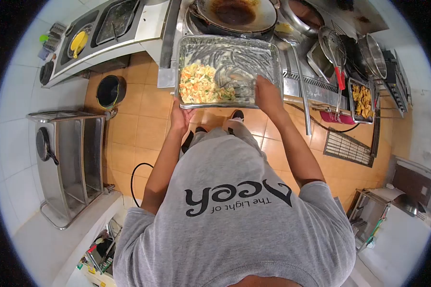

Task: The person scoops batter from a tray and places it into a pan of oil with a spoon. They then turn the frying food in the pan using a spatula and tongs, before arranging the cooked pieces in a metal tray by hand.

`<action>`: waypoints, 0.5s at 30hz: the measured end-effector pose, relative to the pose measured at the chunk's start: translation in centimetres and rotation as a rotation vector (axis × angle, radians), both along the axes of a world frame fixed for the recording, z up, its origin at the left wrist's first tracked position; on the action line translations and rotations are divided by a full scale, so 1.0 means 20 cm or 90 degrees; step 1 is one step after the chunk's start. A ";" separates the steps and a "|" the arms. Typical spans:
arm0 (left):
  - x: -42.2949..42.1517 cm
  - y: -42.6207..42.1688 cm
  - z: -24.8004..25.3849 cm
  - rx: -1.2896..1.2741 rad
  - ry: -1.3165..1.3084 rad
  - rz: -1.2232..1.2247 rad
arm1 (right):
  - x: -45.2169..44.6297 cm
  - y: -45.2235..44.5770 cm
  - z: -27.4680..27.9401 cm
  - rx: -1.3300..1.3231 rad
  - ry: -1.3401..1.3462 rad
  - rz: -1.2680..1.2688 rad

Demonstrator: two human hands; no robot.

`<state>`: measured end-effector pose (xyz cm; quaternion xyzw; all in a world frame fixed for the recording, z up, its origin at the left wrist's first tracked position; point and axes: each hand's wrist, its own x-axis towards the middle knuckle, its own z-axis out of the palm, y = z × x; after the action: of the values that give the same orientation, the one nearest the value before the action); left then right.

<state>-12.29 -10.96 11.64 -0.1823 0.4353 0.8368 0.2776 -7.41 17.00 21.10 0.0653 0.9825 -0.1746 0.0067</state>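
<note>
A rectangular metal tray [278, 67] is in front of me, its floor smeared with a creamy white coating. Chopped orange, white and green food mix [198, 85] is heaped in its left part, trailing toward the middle along the near side. My left hand [181, 116] grips the near left corner from below, with the thumb side against the rim. My right hand [268, 95] is closed above the tray's right part. From it a spoon [238, 76], blurred and partly hidden by the fingers, reaches into the smeared area.
Beyond the tray, a large stained wok [237, 13] sits on the stove. A long-handled ladle [299, 81], red-handled strainer [339, 76] and tray of fried pieces [362, 100] are at right. At left are a sink [117, 24], black bucket [111, 91] and metal rack [72, 158].
</note>
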 end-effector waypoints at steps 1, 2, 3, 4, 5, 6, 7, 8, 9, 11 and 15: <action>0.01 0.00 0.00 0.003 -0.001 0.015 | 0.04 0.02 0.00 0.018 -0.011 -0.061; 0.01 0.01 0.00 0.005 -0.001 0.028 | 0.07 0.03 -0.02 0.037 -0.003 -0.050; 0.01 0.01 0.01 0.008 -0.001 0.041 | 0.10 0.02 -0.04 0.028 0.004 -0.043; 0.01 0.02 0.01 0.006 -0.004 0.033 | 0.14 -0.02 -0.07 0.019 0.011 -0.035; 0.00 0.01 0.01 0.003 -0.006 0.025 | 0.16 -0.06 -0.09 0.010 0.019 -0.026; 0.01 0.01 0.01 0.000 -0.009 0.018 | 0.16 -0.12 -0.07 0.045 -0.035 -0.037; 0.01 0.01 0.02 -0.003 -0.010 0.019 | 0.16 -0.16 -0.10 0.021 -0.032 -0.034; 0.01 0.02 0.04 -0.006 -0.010 0.021 | 0.15 -0.20 -0.15 -0.003 -0.028 -0.031; 0.01 0.02 0.05 -0.009 -0.009 0.022 | 0.14 -0.23 -0.16 -0.027 -0.023 -0.029; 0.01 0.02 0.05 -0.005 -0.011 0.018 | 0.11 -0.29 -0.16 -0.095 -0.056 -0.035; 0.00 0.03 0.05 0.023 0.005 0.038 | 0.02 -0.32 -0.21 -0.192 -0.117 -0.019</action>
<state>-12.24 -10.41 12.61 -0.1871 0.4153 0.8532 0.2542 -6.96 10.69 16.80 0.0937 0.9394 -0.3132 0.1035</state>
